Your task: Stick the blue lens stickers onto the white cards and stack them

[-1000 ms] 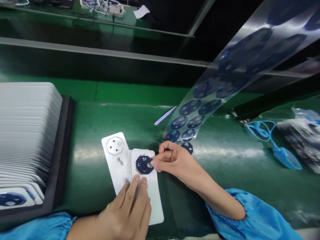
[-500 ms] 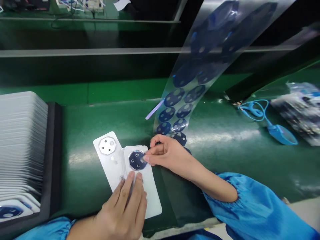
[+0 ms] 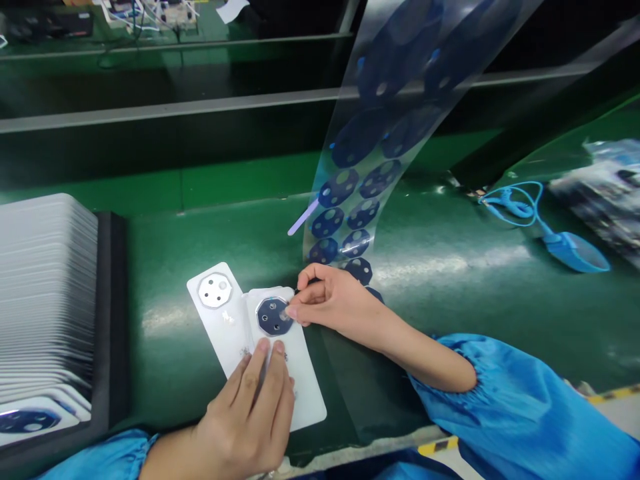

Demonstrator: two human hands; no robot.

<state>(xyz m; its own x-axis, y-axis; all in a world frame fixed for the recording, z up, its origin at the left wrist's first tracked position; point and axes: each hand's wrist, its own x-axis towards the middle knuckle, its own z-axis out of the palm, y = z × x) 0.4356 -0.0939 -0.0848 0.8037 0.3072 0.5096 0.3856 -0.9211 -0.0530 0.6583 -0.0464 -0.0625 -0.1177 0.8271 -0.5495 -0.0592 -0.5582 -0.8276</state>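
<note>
In the head view a white phone back panel (image 3: 306,400) lies tilted on the green bench, overlapping a second white panel (image 3: 204,317) whose camera ring is white inside. A dark blue octagonal film (image 3: 273,320) with round holes sits within the nearer panel's camera ring. My left hand (image 3: 250,410) rests flat on this panel just below the ring, its fingers stretched out. Thumb and forefinger of my right hand (image 3: 335,300) are pinched together at the film's right edge, on it. The fingertips hide that edge.
A clear strip (image 3: 345,223) bearing dark octagonal films hangs down behind my right hand. A purple tab (image 3: 303,217) sticks out beside it. At left, white panels (image 3: 45,293) stand stacked in a black rack (image 3: 111,320). A blue corded pad (image 3: 575,250) and bagged items (image 3: 607,200) lie at right.
The camera view has shifted slightly. Both hands keep nearly the same place on the panel, and the right fingers remain pinched at the film's edge.
</note>
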